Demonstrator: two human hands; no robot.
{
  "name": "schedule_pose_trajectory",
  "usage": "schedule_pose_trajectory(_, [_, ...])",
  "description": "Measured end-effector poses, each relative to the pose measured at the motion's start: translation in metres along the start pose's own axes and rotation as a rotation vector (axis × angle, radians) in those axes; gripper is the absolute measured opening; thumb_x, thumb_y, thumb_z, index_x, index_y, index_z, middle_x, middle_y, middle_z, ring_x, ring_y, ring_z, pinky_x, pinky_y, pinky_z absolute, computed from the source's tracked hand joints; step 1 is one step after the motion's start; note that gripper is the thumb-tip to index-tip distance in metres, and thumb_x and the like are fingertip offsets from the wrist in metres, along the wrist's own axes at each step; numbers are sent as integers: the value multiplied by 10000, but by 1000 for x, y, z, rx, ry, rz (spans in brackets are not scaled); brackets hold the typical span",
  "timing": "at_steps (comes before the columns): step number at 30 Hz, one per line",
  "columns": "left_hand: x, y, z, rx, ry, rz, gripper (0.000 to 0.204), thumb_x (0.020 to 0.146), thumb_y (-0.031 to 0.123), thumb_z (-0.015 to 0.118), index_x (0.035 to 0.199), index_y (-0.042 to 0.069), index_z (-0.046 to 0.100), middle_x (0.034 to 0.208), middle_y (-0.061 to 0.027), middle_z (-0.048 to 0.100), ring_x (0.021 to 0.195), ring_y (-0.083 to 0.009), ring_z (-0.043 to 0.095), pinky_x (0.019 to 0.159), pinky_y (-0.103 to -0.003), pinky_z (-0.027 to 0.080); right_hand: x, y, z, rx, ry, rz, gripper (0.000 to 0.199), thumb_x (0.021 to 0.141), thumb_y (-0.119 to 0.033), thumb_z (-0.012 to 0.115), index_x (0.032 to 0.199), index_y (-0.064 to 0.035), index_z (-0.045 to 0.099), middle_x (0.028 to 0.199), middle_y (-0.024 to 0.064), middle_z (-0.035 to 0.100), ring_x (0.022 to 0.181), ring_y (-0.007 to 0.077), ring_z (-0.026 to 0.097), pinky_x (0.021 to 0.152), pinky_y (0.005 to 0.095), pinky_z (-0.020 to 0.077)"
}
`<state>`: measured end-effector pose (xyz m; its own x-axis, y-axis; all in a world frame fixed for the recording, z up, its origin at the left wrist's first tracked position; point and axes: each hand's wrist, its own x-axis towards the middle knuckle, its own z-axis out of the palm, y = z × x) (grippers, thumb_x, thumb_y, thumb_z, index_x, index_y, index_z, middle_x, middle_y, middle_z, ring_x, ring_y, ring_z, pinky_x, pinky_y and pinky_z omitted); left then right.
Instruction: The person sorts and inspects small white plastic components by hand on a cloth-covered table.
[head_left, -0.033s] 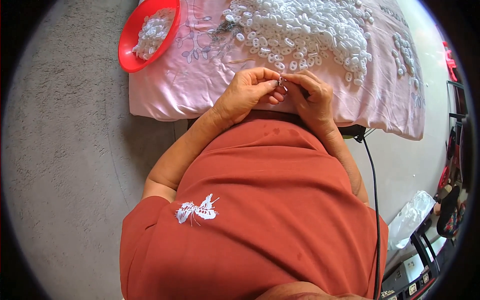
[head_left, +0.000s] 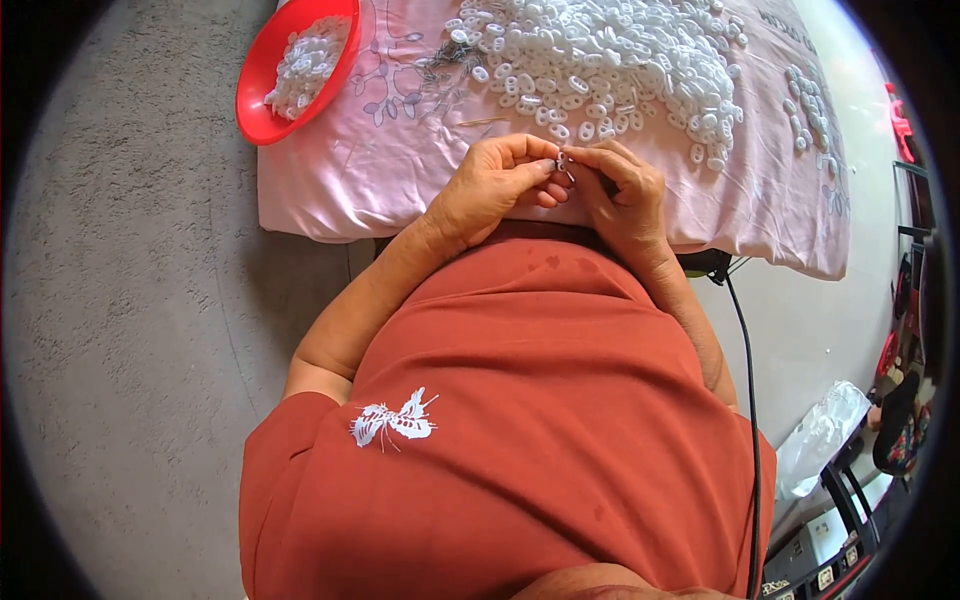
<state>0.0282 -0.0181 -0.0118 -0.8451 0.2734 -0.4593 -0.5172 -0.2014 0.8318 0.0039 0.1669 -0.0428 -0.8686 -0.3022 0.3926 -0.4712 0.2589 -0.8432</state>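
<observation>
Both our hands meet at the near edge of the pink cloth (head_left: 330, 190). Our left hand (head_left: 490, 190) and right hand (head_left: 625, 190) are drawn together, fingertips pinched on one small metal piece (head_left: 563, 163) held between them just above the cloth. We cannot tell its exact form, nor whether a white part is already fitted to it; it is too small. Its long axis appears to run roughly away from us, toward the heap, though we judge this loosely.

Progress, as we judge it: the red bowl (head_left: 262, 118) at far left holds a modest batch of white pieces, while the large heap of white plastic pieces (head_left: 610, 60) beyond our hands remains. Most of the work looks left.
</observation>
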Motion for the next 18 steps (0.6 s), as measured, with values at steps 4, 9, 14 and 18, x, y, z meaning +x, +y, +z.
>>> schedule_pose_trajectory(4, [2, -1, -2, -46, -16, 17, 208, 955, 76, 537, 1136, -22, 570, 970, -82, 651, 832, -119, 652, 738, -229, 557, 1, -3, -1, 36, -20, 4, 181, 789, -22, 693, 970, -32, 702, 823, 80, 671, 655, 180, 656, 573, 258, 507])
schedule_pose_trajectory(9, [0, -1, -2, -72, 4, 34, 210, 943, 43, 534, 1123, -57, 575, 987, -111, 648, 827, -148, 667, 745, -234, 565, 1, -6, 0, 29, -40, -5, 193, 791, -37, 703, 984, -29, 697, 822, 88, 663, 654, 180, 657, 567, 262, 510])
schedule_pose_trajectory(14, [-2, -2, -4, -75, -14, 61, 227, 938, 35, 541, 1141, -64, 571, 1003, -106, 644, 844, -142, 661, 751, -234, 564, 0, -7, 2, -48, -44, -42, 189, 799, -37, 694, 988, -34, 693, 822, 94, 662, 669, 201, 660, 571, 276, 508])
schedule_pose_trajectory(18, [-7, -5, -3, -33, -49, 43, 260, 943, 41, 541, 1188, -41, 563, 1013, -88, 651, 881, -121, 648, 791, -234, 550, 1, -4, 3, -122, -30, -78, 120, 833, -34, 654, 949, -33, 685, 805, 99, 659, 664, 213, 652, 562, 277, 494])
